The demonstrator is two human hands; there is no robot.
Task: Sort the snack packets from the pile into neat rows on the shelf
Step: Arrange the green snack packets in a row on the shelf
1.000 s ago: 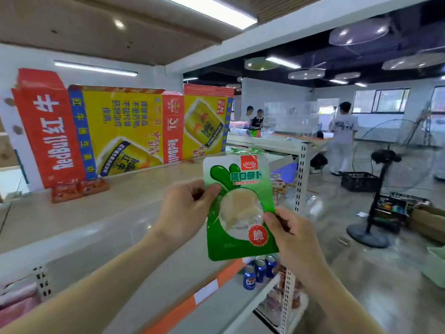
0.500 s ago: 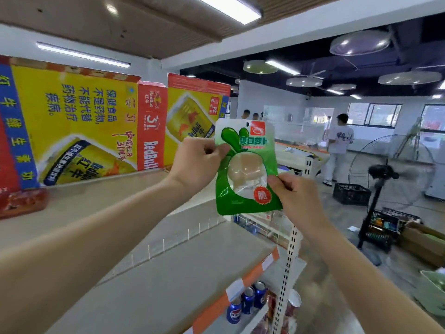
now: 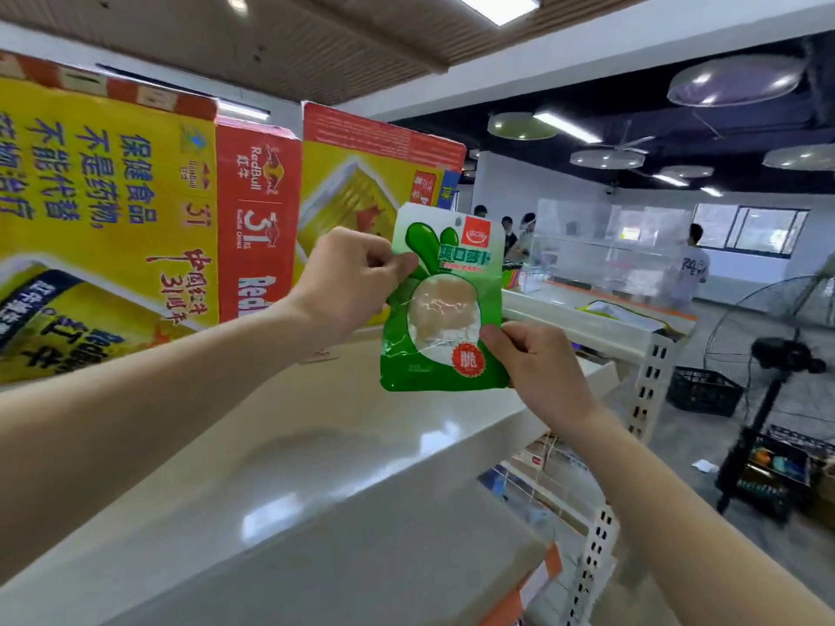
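Raised and carried closer: green snack packet [image 3: 445, 305], upright above the top shelf [image 3: 361, 467], short of the Red Bull cartons [image 3: 135, 219] at its back edge. Left hand [image 3: 348, 282] pinches its left edge, right hand [image 3: 537, 368] its lower right corner. Placing step, I judge; next, set it down squarely.

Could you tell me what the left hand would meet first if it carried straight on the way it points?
The left hand pinches the green snack packet, which would travel with it. Beyond that, probably the yellow and red carton standing on the shelf behind, though depth is unclear.
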